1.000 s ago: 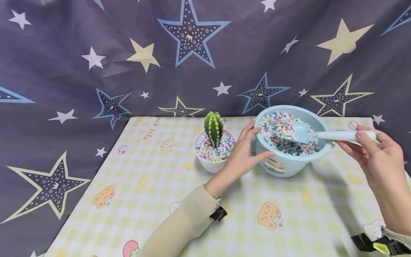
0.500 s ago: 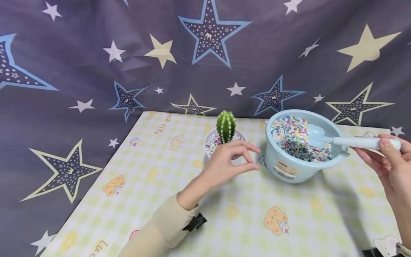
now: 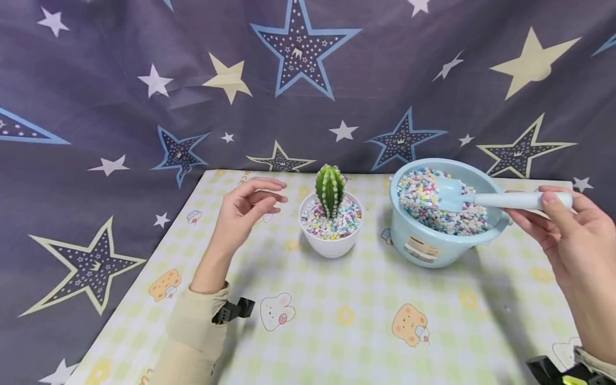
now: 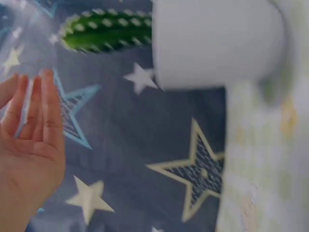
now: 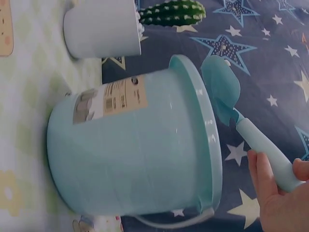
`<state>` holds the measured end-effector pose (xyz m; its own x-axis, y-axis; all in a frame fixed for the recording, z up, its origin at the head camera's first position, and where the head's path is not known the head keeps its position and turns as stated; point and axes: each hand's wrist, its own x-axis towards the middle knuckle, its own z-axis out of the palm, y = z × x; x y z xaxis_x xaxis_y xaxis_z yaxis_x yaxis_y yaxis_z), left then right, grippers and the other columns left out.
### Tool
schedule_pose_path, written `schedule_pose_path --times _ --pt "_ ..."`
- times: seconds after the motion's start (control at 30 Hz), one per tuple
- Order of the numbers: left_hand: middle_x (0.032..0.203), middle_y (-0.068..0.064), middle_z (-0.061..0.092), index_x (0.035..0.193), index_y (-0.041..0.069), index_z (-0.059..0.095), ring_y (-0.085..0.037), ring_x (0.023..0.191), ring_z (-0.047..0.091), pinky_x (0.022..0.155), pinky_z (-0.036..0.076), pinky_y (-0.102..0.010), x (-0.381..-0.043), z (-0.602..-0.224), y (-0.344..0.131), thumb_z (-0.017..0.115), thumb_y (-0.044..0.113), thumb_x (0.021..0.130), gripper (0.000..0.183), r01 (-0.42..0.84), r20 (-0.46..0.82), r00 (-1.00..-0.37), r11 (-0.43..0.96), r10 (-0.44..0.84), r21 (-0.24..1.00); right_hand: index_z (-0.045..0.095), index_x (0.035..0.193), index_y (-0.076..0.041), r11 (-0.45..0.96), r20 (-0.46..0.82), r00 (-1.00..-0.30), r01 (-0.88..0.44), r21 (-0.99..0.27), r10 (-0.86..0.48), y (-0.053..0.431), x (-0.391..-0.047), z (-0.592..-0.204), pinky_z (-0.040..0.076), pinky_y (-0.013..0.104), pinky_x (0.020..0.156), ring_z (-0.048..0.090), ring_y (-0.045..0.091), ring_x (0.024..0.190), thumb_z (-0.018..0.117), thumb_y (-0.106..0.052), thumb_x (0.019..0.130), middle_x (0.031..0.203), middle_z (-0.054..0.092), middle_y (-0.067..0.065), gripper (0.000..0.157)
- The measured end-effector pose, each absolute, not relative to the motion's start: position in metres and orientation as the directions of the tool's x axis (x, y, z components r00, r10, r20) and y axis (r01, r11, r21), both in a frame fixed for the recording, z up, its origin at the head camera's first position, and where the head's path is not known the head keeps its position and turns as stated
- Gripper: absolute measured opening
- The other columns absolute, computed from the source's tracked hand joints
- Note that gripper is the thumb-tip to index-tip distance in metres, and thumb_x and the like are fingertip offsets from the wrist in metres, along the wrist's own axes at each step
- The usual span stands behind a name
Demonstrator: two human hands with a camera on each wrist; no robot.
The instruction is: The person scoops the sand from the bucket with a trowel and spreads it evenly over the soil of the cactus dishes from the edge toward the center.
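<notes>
My right hand (image 3: 572, 235) grips the pale handle of a light blue hand trowel (image 3: 510, 200). Its blade, heaped with coloured pebbles, is over a light blue bucket (image 3: 423, 245). Small multicoloured pebbles (image 3: 447, 219) partly fill the bucket. In the right wrist view the trowel's blade (image 5: 222, 87) shows above the rim. To the left, a green cactus (image 3: 330, 190) stands upright in a white pot (image 3: 332, 247), with similar pebbles around its base. My left hand (image 3: 240, 214) is left of the pot, apart from it, its fingers loosely bent and holding nothing.
A green-and-white checked cloth (image 3: 346, 342) with cartoon prints covers the table. Behind it hangs a dark curtain (image 3: 366, 53) with stars. The bucket's handle (image 5: 178, 222) hangs down along its side.
My left hand has left the bucket's rim and moved left past the front of the pot to its left side. The right hand still holds the loaded trowel over the bucket.
</notes>
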<state>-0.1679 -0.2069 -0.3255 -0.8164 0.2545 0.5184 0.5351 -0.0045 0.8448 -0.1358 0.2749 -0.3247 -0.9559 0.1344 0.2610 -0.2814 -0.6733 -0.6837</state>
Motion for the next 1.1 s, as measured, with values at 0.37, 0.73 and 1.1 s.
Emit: schedule_pose_path --times 0.37,0.73,1.1 --pt "0.165 -0.007 0.025 0.157 0.009 0.025 -0.03 0.152 0.026 0.126 0.026 -0.045 -0.194 -0.368 -0.203 0.079 0.009 0.084 0.091 0.328 0.163 -0.884 0.334 0.438 0.883 0.058 0.112 0.008 -0.683 0.223 -0.975 -0.158 -0.713 -0.008 0.244 -0.14 -0.321 0.061 0.038 0.08 0.076 0.032 0.087 0.042 0.008 0.101 0.098 0.075 0.025 0.02" --pt "0.169 -0.007 0.01 0.161 0.014 0.009 -0.03 0.155 0.019 0.127 0.022 -0.048 -0.203 -0.377 -0.183 0.085 0.023 0.08 0.112 0.294 0.037 -0.873 0.464 0.486 0.836 0.059 0.108 0.006 -0.635 0.167 -0.978 -0.051 -0.771 -0.125 0.216 -0.148 -0.322 0.062 0.038 0.081 0.076 0.03 0.084 0.045 0.008 0.101 0.097 0.074 0.02 0.016" --pt "0.168 -0.008 0.014 0.161 0.017 0.013 -0.033 0.151 0.028 0.125 0.027 -0.048 -0.202 -0.38 -0.179 0.085 0.031 0.08 0.11 0.237 -0.016 -0.907 0.542 0.42 0.806 0.059 0.106 0.0 -0.515 0.098 -0.981 0.002 -0.857 -0.167 0.201 -0.156 -0.323 0.063 0.034 0.079 0.076 0.026 0.083 0.05 0.005 0.1 0.096 0.072 0.012 0.012"
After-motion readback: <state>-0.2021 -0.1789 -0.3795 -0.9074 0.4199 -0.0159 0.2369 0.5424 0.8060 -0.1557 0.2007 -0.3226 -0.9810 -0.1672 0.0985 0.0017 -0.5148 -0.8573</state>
